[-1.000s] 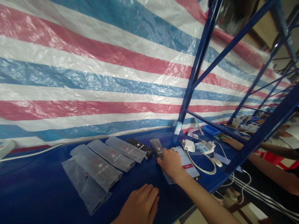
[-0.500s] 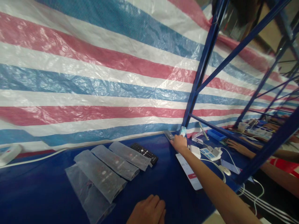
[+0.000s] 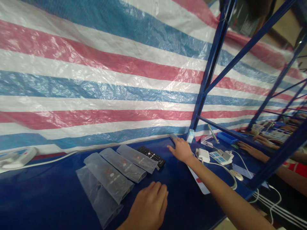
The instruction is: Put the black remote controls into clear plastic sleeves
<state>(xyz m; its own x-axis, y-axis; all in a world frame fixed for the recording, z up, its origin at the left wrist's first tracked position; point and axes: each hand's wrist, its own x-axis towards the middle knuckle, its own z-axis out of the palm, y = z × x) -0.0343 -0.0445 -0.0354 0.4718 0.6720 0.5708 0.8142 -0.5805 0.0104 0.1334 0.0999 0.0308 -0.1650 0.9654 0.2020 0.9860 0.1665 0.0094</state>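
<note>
My right hand (image 3: 182, 150) reaches to the back of the table. Its thumb is spread away from its fingers, which lie at a grey, slim object (image 3: 173, 136), partly covered; I cannot tell its kind. Low in the view, my left hand (image 3: 150, 203) is loosely curled over the table, fingers together, with nothing visible in it. Ahead of that hand lies a black remote control (image 3: 153, 156), partly under a frosted plastic pouch (image 3: 136, 158). Several such pouches overlap in a row, with dark remotes showing through some; the lowest pouch (image 3: 99, 196) looks flat.
Under my right forearm lies a white phone-like screen (image 3: 200, 182). A white adapter (image 3: 203, 155), cables and a small box (image 3: 190, 136) stand near the blue frame post (image 3: 203, 86). Beyond it are another person's hands (image 3: 251, 150). Striped sheeting (image 3: 107, 118) backs the blue table (image 3: 48, 191).
My right hand has drawn slightly back and left, its thumb now spread and the small box uncovered. My left hand has risen further into view. The view has shifted slightly.
</note>
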